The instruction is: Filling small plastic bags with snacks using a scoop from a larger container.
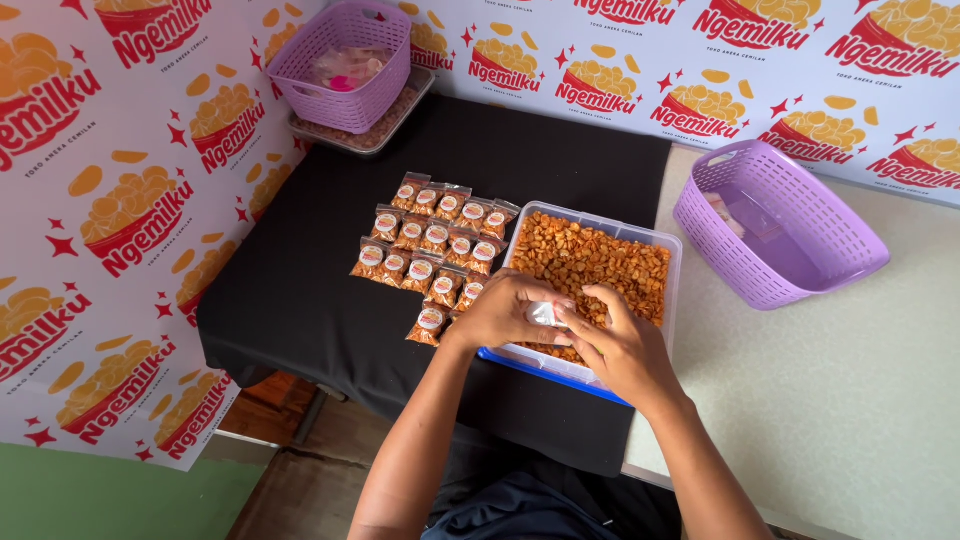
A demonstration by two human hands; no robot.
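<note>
At far left a printed backdrop (120, 230) of red-and-orange snack bowls covers the wall and runs along the back. A black cloth (300, 290) covers the left part of the tabletop (850, 400), whose bare pale surface shows at right. At the cloth's back corner a lilac basket (345, 70) sits on a tray (400, 125); something pink lies inside it.

Mid-cloth, small filled packets (430, 240) lie in overlapping rows, each clear, holding orange-brown snack and bearing a round red-and-white sticker. The rows reach to just beside the tub (665, 240).

The left hand (505, 312) sits over the tub's near left corner, fingers curled around a small bag (543, 314). The bag is clear to whitish, crumpled, and mostly hidden between the two hands, so whether it holds any snack is hard to tell. It is above the tub's near edge, close to the last row of packets.

The right hand (625, 350) meets it from the right, fingers (575, 325) bent and pinching the bag's side; the thumb and forefinger seem closed on the plastic.

The tub is a clear rectangular box filled with orange-brown snack (600, 260), a blue lid under its near edge.

Farther right, apart from the tub, a second lilac basket (790, 240) lies tilted on the bare tabletop, with some clear plastic inside.
</note>
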